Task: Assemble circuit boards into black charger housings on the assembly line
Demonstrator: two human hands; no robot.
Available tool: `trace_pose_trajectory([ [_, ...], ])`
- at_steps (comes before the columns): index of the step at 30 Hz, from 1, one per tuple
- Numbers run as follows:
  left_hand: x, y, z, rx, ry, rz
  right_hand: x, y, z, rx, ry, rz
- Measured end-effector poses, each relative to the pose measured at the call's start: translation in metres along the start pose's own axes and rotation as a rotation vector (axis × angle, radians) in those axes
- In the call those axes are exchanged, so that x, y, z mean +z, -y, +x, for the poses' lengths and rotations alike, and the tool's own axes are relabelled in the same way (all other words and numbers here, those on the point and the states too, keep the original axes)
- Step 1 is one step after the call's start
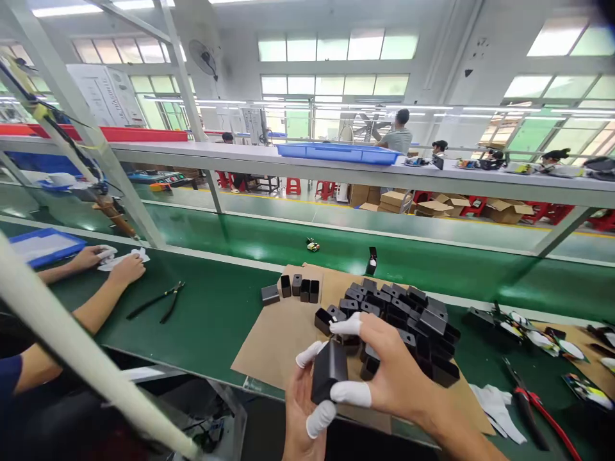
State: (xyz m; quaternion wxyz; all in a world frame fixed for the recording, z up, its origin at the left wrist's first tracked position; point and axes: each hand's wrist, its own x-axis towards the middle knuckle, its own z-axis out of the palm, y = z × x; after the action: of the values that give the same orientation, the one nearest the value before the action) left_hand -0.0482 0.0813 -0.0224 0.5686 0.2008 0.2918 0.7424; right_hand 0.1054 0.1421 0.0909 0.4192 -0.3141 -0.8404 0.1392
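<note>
Low in front of me, a black plastic case (329,371) is held tilted between both hands. My left hand (302,410) wraps it from the left and below, white finger cots on the thumb and a fingertip. My right hand (389,365) grips it from the right, its cot-covered thumb on the near end and forefinger by the far end. What lies at the forefinger's tip is too small to make out. Many similar black cases (398,310) stand crowded behind and right of my hands on a brown cardboard sheet (269,346).
Several cases (304,289) form a short row at the sheet's far left. Pliers (528,397) and a white cloth glove (497,410) lie right, near wired circuit boards (542,336). A co-worker's hands (125,269) and other pliers (161,301) are left. A blue tray (339,152) sits on the shelf.
</note>
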Motion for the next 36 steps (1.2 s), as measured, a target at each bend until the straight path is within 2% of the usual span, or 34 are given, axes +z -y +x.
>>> trace_pose_trajectory([
  [3, -0.021, 0.0, 0.031, 0.027, -0.106, -0.083, 0.027, -0.052, 0.073, 0.051, 0.155, -0.111],
  [5, -0.037, 0.0, 0.05, 0.036, -0.175, -0.094, 0.047, -0.101, 0.13, 0.293, 0.243, -0.32],
  [7, -0.05, -0.002, 0.066, 0.049, -0.248, -0.066, 0.07, -0.156, 0.184, 0.408, 0.284, -0.389],
  [9, -0.056, -0.009, 0.076, 0.075, -0.33, -0.001, 0.099, -0.209, 0.227, 0.518, 0.33, -0.428],
  [11, -0.056, -0.019, 0.081, 0.112, -0.401, 0.078, 0.131, -0.255, 0.252, 0.606, 0.355, -0.459],
  [13, -0.052, -0.03, 0.083, 0.146, -0.442, 0.141, 0.165, -0.291, 0.265, 0.667, 0.364, -0.483],
  [16, -0.045, -0.045, 0.086, 0.188, -0.472, 0.194, 0.21, -0.328, 0.273, 0.686, 0.381, -0.493],
  [18, -0.043, -0.05, 0.087, 0.231, -0.478, 0.219, 0.232, -0.344, 0.278, 0.661, 0.396, -0.491],
  [21, -0.039, -0.05, 0.088, 0.287, -0.476, 0.239, 0.246, -0.36, 0.284, 0.617, 0.399, -0.5],
  [25, -0.031, -0.045, 0.082, 0.256, -0.512, 0.183, 0.236, -0.36, 0.279, 0.587, 0.402, -0.515],
  [28, -0.02, -0.046, 0.072, 0.229, -0.491, 0.141, 0.212, -0.344, 0.265, 0.574, 0.393, -0.515],
  [31, -0.007, -0.051, 0.059, 0.208, -0.442, 0.128, 0.18, -0.317, 0.251, 0.539, 0.334, -0.508],
  [36, 0.007, -0.057, 0.026, 0.223, -0.416, 0.096, 0.123, -0.242, 0.219, 0.447, 0.207, -0.451],
])
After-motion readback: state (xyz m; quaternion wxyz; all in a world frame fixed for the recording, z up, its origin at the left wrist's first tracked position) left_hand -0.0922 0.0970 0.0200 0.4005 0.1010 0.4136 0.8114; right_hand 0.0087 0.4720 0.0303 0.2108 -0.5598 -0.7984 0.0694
